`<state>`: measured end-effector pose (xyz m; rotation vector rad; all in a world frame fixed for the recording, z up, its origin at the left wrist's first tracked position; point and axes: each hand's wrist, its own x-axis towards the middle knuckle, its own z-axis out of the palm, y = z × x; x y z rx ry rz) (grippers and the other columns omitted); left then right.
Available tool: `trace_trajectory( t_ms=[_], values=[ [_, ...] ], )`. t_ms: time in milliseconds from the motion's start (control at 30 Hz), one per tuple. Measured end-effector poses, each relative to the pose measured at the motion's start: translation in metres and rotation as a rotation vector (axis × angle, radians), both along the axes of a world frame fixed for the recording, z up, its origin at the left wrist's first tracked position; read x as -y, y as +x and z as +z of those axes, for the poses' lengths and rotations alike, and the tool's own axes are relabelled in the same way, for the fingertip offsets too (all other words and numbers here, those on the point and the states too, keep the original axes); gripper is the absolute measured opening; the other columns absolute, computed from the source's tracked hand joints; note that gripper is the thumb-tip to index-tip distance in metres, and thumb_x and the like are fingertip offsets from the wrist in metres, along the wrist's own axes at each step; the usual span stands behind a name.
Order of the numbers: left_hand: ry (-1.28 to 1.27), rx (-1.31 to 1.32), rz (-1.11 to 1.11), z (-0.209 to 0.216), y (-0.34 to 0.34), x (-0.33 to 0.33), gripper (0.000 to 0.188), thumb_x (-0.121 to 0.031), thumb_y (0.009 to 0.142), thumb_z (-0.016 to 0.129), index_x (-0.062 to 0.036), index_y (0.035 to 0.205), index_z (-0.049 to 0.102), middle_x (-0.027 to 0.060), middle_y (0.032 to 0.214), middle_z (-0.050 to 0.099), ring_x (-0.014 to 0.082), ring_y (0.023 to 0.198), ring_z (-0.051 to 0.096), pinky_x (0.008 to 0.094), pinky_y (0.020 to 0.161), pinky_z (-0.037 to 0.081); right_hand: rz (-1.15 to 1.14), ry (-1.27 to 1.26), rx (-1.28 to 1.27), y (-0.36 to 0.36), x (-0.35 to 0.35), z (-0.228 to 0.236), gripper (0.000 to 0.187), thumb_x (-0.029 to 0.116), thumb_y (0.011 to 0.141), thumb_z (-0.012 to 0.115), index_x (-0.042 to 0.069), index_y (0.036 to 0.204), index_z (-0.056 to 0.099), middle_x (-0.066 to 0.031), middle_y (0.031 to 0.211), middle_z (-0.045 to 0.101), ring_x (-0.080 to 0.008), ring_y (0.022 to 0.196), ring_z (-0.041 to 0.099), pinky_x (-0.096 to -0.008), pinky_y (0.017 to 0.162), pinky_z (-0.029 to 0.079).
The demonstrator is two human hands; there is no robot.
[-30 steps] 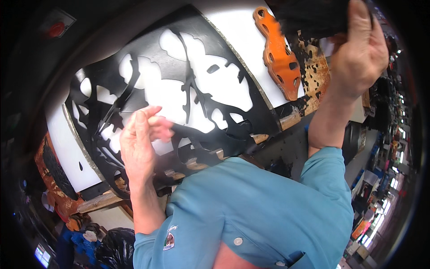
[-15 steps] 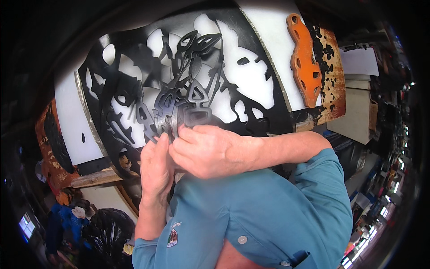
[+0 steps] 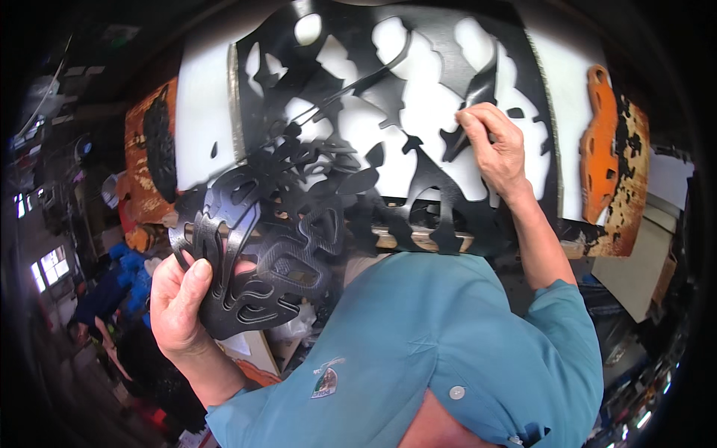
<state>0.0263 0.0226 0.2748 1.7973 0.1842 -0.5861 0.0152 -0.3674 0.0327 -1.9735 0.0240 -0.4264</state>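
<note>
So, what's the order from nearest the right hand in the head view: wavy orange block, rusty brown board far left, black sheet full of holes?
From the right hand:
1. Black sheet full of holes: right under it.
2. Wavy orange block: off to its right.
3. Rusty brown board: farthest, at far left.
</note>
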Motion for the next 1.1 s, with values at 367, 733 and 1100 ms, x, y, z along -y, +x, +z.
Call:
trace_trajectory(
  t_ms=[367,733,1100],
  values=[
    [0.066,0.291,-0.11,0.029,0.112,-0.098,0.035,-0.024,0.11,0.058,0.0035,0.131,0.065,0.0105,0.115,0.075,0.0133,0.095,0.071,0.0287,0.086,0.056,-0.147,0.135,-0.109,-0.002,0.001,-0.025,0.022,0.015,0.11,0.06,-0.002,0.104,0.073,-0.0024,0.093,0.069,-0.0082,0.077,0.059,-0.0237,0.07,0.047],
    [-0.144,0.587,0.138,-0.025,0.245,-0.273,0.037,-0.028,0.108,0.065,-0.0004,0.132,0.069,0.0124,0.125,0.075,0.0204,0.106,0.074,0.0337,0.091,0.06,-0.345,-0.042,-0.121,0.001,-0.007,-0.039,0.022,0.019,0.111,0.062,0.0,0.105,0.073,0.0007,0.089,0.063,-0.0051,0.074,0.049,-0.021,0.065,0.041],
    [-0.354,0.074,0.52,-0.218,0.244,-0.371,0.028,-0.024,0.111,0.06,0.0026,0.118,0.068,0.0123,0.115,0.073,0.0228,0.101,0.073,0.0397,0.087,0.062,-0.486,-0.29,-0.14,0.01,-0.015,-0.041,0.021,0.018,0.11,0.063,-0.001,0.105,0.072,0.0008,0.086,0.063,-0.0054,0.075,0.052,-0.0226,0.067,0.044]
  ],
)
